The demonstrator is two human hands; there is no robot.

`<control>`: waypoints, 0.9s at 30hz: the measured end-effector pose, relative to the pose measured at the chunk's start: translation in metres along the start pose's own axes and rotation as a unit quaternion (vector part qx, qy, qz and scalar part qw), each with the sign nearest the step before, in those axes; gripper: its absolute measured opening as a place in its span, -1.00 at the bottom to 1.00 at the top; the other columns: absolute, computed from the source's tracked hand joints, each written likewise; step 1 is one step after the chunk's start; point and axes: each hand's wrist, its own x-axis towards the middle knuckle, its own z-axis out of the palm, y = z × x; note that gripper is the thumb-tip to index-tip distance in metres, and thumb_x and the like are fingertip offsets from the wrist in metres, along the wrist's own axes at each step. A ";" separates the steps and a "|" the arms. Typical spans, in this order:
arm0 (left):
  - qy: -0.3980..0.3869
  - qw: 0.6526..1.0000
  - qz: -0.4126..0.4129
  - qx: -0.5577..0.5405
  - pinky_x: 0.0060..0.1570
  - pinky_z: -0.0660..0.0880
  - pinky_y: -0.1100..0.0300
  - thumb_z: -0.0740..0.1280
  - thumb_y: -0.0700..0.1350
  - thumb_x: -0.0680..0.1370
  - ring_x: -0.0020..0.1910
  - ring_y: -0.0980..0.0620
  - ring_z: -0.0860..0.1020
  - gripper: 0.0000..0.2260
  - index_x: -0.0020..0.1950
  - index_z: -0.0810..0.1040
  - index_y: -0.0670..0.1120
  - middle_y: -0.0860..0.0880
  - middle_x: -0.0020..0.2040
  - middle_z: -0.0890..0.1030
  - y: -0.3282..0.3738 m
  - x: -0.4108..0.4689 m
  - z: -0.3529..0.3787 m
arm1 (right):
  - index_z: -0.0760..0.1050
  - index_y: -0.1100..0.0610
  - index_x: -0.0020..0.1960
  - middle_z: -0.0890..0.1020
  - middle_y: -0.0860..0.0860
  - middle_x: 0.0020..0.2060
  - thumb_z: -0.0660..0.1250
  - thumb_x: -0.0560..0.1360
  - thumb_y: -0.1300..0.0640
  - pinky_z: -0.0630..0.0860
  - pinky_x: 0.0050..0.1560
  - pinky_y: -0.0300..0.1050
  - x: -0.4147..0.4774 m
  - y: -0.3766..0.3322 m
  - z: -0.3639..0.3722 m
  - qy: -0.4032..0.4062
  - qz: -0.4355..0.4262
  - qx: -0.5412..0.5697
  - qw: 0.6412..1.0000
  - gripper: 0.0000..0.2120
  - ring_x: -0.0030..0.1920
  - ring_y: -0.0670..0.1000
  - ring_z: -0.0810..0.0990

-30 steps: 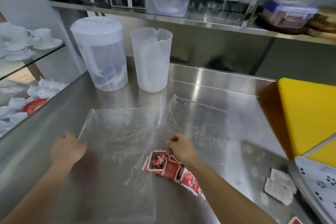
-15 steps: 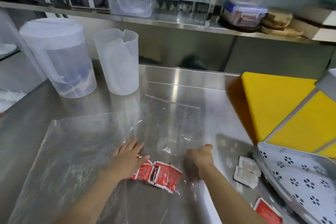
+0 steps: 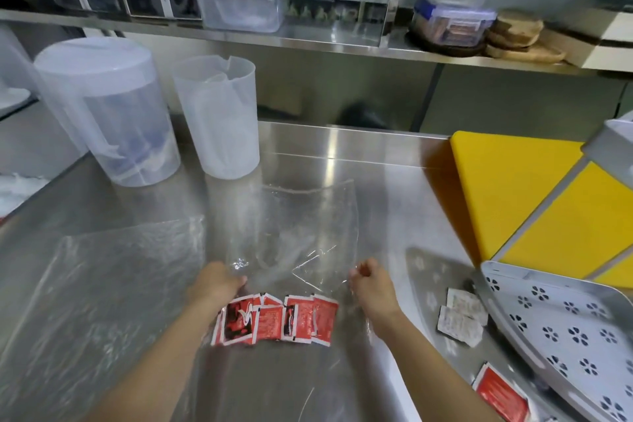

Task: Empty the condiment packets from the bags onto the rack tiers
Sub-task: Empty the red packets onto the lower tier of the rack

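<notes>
Head view: clear bag [image 3: 301, 226] sits mid-way across the steel counter [image 3: 376, 161]. Its far end curls up off the surface, its near end runs toward the person. Red packets [image 3: 274, 319], a joined strip of roughly five, lie at the near end between the two wrists. Can't tell through the film whether they're inside the bag or just lying against it.

Handling, my read:
- Bag is thin film: near weightless, floppy, clings and slides on steel. No stiffness, so a one-point grip just folds it.
- Best taken by two corners or opposite side edges at the closed end, then upended so the contents drop out.
- Packets are light, flat and glossy, so likely slippery. The joined strip should come out as one piece and may snag at the mouth. Not fragile unless squeezed hard.

Left hand [image 3: 215, 284]: fingers curled down onto the bag's left edge, gripping the film. Right hand [image 3: 371, 284]: fingers bunched, pinching the right edge. Both are closed on the bag and hold nothing else.

Rack tier [image 3: 565, 325], white and perforated, is off to the right, well apart from the bag. White sachets [image 3: 459, 315] lie just beside its left rim. A loose red packet [image 3: 500, 394] lies near its lower edge. Second bag [image 3: 102, 284] lies flat on the left and looks empty.
</notes>
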 end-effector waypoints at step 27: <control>0.088 0.880 0.428 -0.184 -0.01 0.49 0.15 0.35 -0.03 0.47 -0.06 0.02 0.56 -0.85 -0.05 0.51 -0.09 -0.02 -0.10 0.61 0.177 -0.142 -0.003 | 0.45 0.16 -0.28 0.54 0.05 -0.37 0.19 0.54 0.19 0.40 -0.27 0.00 -0.046 -0.076 -0.092 0.145 -0.261 -0.148 0.943 -0.77 -0.28 0.10 0.50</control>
